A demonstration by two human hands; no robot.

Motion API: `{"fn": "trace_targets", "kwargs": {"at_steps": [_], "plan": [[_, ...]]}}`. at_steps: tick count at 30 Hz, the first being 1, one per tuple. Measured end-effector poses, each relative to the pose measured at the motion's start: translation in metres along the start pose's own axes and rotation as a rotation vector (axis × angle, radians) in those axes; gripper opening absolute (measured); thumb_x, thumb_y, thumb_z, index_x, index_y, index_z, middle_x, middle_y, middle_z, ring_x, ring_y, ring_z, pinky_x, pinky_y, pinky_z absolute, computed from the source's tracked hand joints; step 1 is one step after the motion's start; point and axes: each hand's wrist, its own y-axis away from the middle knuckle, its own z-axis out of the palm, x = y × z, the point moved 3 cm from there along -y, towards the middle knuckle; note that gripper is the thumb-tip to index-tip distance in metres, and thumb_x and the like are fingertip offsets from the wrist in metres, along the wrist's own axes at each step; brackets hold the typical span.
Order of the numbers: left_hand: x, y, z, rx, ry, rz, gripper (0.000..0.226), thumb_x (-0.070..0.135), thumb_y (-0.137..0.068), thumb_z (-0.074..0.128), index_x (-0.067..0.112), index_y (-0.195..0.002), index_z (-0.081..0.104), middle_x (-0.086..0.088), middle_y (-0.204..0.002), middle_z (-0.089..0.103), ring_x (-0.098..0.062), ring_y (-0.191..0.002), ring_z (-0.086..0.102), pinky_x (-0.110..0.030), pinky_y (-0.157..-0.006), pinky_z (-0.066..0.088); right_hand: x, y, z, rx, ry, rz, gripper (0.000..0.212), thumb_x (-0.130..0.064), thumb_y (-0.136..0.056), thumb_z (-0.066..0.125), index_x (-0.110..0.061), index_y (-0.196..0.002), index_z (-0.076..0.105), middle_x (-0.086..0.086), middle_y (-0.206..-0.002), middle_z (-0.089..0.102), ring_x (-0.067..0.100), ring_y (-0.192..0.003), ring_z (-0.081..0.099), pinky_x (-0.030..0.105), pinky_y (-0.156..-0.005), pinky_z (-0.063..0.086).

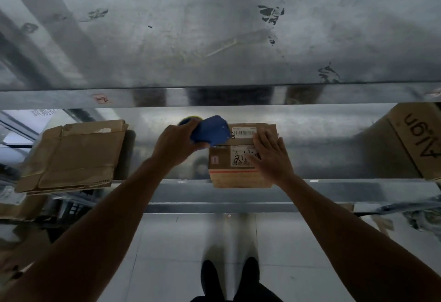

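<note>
Two hands are up at the shelf, both working one small cardboard box [238, 180] in the middle of the frame. The left hand [175, 145] has its fingers wrapped round a blue tape dispenser [211, 131], a firm grasp, with the tool's nose down at the box's top seam by the upper left corner of the lid. A yellow-green roll [191, 118] peeks out just behind the dispenser. The right hand [272, 156] lies flat on the right half of the lid, fingers straight and spread, pressing down and grasping nothing.

The box sits on the metal shelf [334, 154], right at its front lip, its front face hanging a touch over the edge. On the lid, a white barcode label [243, 132] shows near the far edge, just beside the dispenser. A second label with dark handwriting [241, 158] lies closer to the camera, partly covered by the right hand's fingers. A small red-printed sticker [214, 159] marks the lid's left side.

Over at left centre, a flattened cardboard carton [76, 156] lies on the same shelf level, well apart from the box. At the right edge of the frame a larger carton [410, 139] with bold dark lettering stands tilted, also well apart. Filling the upper half of the frame is another metal shelf [214, 39], scuffed and smudged. Down at bottom centre, a dark shoe [211, 278] and its pair stand on the pale tiled floor [298, 254].
</note>
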Motion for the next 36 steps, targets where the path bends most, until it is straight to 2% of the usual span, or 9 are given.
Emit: {"fn": "trace_targets", "kwargs": {"at_steps": [3, 7, 10, 12, 14, 19, 26, 30, 36], "plan": [[0.029, -0.009, 0.008, -0.115, -0.013, 0.083, 0.065, 0.048, -0.081, 0.077, 0.017, -0.133, 0.053, -0.008, -0.108, 0.071, -0.026, -0.086, 0.068, -0.029, -0.072, 0.047, 0.003, -0.004, -0.003, 0.003, -0.181, -0.003, 0.089, -0.062, -0.086, -0.002, -0.018, -0.162, 0.015, 0.003, -0.172, -0.001, 0.016, -0.156, -0.015, 0.040, -0.122, -0.013], [0.050, -0.015, 0.019, -0.082, -0.119, 0.143, 0.060, 0.047, -0.079, 0.080, 0.017, -0.126, 0.058, -0.007, -0.107, 0.073, -0.027, -0.085, 0.069, -0.029, -0.072, 0.048, 0.008, -0.001, -0.014, 0.041, -0.439, 0.011, 0.055, -0.040, -0.105, 0.031, -0.024, -0.158, 0.031, 0.002, -0.169, 0.017, 0.022, -0.157, 0.005, 0.052, -0.127, -0.004], [0.061, -0.017, 0.021, -0.082, -0.148, 0.188, 0.058, 0.046, -0.077, 0.081, 0.019, -0.123, 0.059, -0.006, -0.107, 0.073, -0.026, -0.085, 0.069, -0.030, -0.076, 0.050, 0.012, -0.001, -0.016, -0.006, -0.668, 0.022, 0.046, -0.045, -0.102, 0.041, -0.041, -0.148, 0.041, -0.006, -0.162, 0.029, 0.022, -0.150, 0.029, 0.062, -0.121, 0.023], [0.063, -0.018, 0.020, -0.070, -0.156, 0.213, 0.055, 0.045, -0.077, 0.082, 0.018, -0.120, 0.061, -0.006, -0.104, 0.074, -0.025, -0.083, 0.069, -0.027, -0.075, 0.045, 0.016, -0.003, -0.014, -0.007, -0.747, 0.024, 0.041, -0.056, -0.097, 0.041, -0.044, -0.135, 0.052, -0.007, -0.151, 0.041, 0.021, -0.139, 0.046, 0.059, -0.107, 0.046], [0.063, -0.019, 0.020, -0.069, -0.170, 0.240, 0.054, 0.046, -0.077, 0.082, 0.018, -0.119, 0.062, -0.005, -0.102, 0.074, -0.024, -0.081, 0.069, -0.027, -0.074, 0.044, 0.017, -0.005, -0.014, 0.024, -0.765, 0.015, 0.036, -0.054, -0.098, 0.039, -0.039, -0.123, 0.060, -0.008, -0.134, 0.050, 0.021, -0.129, 0.054, 0.053, -0.098, 0.054], [0.062, -0.022, 0.020, -0.105, -0.206, 0.298, 0.054, 0.045, -0.077, 0.081, 0.016, -0.119, 0.063, -0.007, -0.105, 0.075, -0.026, -0.084, 0.070, -0.030, -0.078, 0.044, 0.015, -0.004, -0.022, 0.092, -0.808, 0.017, 0.026, -0.044, -0.094, 0.054, -0.030, -0.110, 0.070, -0.015, -0.113, 0.054, 0.011, -0.107, 0.059, 0.046, -0.090, 0.058], [0.063, -0.022, 0.019, -0.123, -0.211, 0.291, 0.053, 0.046, -0.078, 0.081, 0.018, -0.119, 0.063, -0.004, -0.105, 0.075, -0.023, -0.083, 0.070, -0.030, -0.079, 0.047, 0.015, -0.003, -0.020, 0.171, -0.930, 0.065, 0.029, -0.046, -0.094, 0.057, -0.026, -0.108, 0.073, -0.013, -0.114, 0.062, 0.017, -0.103, 0.068, 0.040, -0.079, 0.063], [0.073, -0.019, 0.017, -0.027, -0.220, 0.208, 0.067, 0.078, -0.075, 0.062, 0.032, -0.124, 0.059, 0.008, -0.091, 0.071, -0.008, -0.068, 0.054, -0.024, -0.070, 0.044, 0.017, 0.000, -0.017, 0.246, -0.938, 0.068, 0.024, -0.032, -0.103, 0.057, -0.016, -0.116, 0.069, -0.007, -0.114, 0.061, 0.017, -0.097, 0.071, 0.032, -0.071, 0.064], [0.078, -0.020, 0.022, -0.017, -0.230, 0.117, 0.064, 0.068, -0.076, 0.071, 0.019, -0.116, 0.067, -0.006, -0.095, 0.072, -0.023, -0.082, 0.065, -0.031, -0.071, 0.050, 0.019, 0.006, -0.020, 0.367, -0.974, 0.220, 0.020, -0.030, -0.107, 0.050, -0.018, -0.101, 0.065, -0.005, -0.095, 0.071, 0.008, -0.076, 0.072, 0.021, -0.059, 0.058]]}}
